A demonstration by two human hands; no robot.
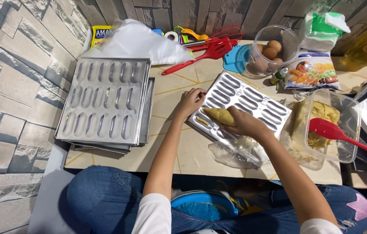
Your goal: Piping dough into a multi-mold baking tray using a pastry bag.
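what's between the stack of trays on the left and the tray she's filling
Bare tabletop in the head view; only the left hand sits at the edge of the tray being filled, right of the stack.

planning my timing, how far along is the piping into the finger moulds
Barely started: one cavity of the mould tray holds dough. In hand: right hand squeezes the piping bag, left hand steadies the tray. Left: remaining cavities, the stacked trays, and dough in the tub.

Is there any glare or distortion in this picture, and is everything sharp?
Head view: soft glare on the stacked metal moulds and on the mould tray under the hands; straight wall lines bend near the edges, a wide-lens distortion; the centre is sharp, and the right hand holds the piping bag clearly.
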